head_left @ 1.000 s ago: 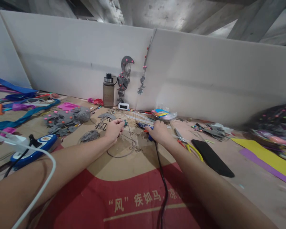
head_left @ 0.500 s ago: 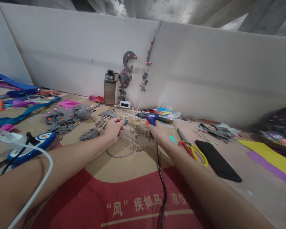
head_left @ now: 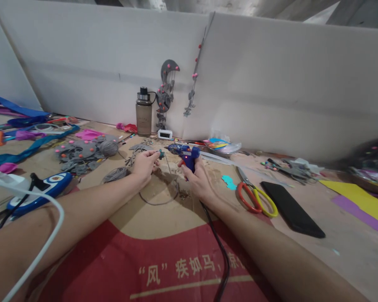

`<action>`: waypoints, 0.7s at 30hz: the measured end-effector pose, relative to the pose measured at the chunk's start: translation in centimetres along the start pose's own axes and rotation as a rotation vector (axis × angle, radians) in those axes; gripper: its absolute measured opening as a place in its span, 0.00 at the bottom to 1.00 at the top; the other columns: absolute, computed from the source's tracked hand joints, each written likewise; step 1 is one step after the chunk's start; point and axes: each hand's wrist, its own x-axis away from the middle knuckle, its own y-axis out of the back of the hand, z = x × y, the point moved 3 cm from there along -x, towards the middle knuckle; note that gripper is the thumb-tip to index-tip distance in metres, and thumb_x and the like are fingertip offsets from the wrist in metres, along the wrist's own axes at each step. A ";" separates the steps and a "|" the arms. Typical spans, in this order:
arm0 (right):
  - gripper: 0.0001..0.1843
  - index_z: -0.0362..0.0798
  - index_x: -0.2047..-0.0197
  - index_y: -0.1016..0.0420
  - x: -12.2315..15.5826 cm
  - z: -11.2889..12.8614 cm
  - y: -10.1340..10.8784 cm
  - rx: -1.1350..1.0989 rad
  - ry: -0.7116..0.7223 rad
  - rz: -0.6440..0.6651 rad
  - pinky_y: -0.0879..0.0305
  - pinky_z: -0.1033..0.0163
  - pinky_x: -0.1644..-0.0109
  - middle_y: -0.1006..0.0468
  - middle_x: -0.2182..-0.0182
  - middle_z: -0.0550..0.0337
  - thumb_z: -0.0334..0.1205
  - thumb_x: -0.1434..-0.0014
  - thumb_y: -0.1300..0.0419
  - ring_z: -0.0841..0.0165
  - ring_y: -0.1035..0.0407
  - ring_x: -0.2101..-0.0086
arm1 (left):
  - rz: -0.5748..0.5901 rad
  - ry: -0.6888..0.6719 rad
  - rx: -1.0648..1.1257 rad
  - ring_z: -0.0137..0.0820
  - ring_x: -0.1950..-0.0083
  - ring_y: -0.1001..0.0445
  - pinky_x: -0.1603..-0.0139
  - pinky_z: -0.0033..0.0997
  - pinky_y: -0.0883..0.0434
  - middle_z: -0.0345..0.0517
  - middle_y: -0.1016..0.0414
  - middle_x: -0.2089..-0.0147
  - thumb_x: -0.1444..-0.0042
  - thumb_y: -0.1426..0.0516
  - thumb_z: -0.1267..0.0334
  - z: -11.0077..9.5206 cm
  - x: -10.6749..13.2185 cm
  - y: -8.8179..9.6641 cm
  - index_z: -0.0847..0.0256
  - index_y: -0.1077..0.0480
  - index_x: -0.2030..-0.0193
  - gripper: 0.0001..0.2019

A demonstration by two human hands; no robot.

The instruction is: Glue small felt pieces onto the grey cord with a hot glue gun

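Observation:
My right hand [head_left: 198, 178] is wrapped round the handle of a blue hot glue gun [head_left: 189, 154], which has a red light lit and a clear glue stick [head_left: 214, 158] out of its back. The nozzle points left, close to a small dark teal piece [head_left: 161, 154] pinched in the fingertips of my left hand [head_left: 145, 165]. What kind of piece it is I cannot make out. A thin grey cord [head_left: 159, 204] loops over the cardboard below. Beside my left wrist lies a coil of grey cord [head_left: 116, 174].
Scissors [head_left: 256, 197], a black phone [head_left: 292, 209] and a teal scrap [head_left: 229, 182] lie to the right. A bottle [head_left: 144, 113] and a small white clock [head_left: 164, 134] stand at the back. Grey felt pieces [head_left: 82, 153] lie left; a white cable [head_left: 55, 228] crosses my left forearm.
My right hand has brought the glue gun up and turned it, so its nozzle now faces the teal piece. My left hand has shifted slightly left, still pinching that piece.

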 end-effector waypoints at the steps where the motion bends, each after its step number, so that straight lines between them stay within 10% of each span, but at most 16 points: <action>1: 0.12 0.48 0.56 0.36 0.1 0.1 0.0 0.053 0.008 0.000 0.34 0.58 0.60 0.27 0.64 0.56 0.43 0.43 0.49 0.66 0.33 0.67 | -0.006 -0.002 -0.015 0.20 0.85 0.41 0.87 0.18 0.53 0.36 0.38 0.85 0.58 0.39 0.64 0.0 0.0 0.0 0.64 0.33 0.73 0.08; 21: 0.14 0.49 0.53 0.39 0.6 0.5 -0.4 0.191 -0.010 0.040 0.37 0.55 0.56 0.26 0.63 0.52 0.41 0.43 0.49 0.61 0.32 0.64 | -0.010 -0.032 -0.121 0.20 0.85 0.43 0.86 0.19 0.52 0.35 0.38 0.85 0.56 0.40 0.63 -0.2 0.3 -0.2 0.63 0.32 0.72 0.07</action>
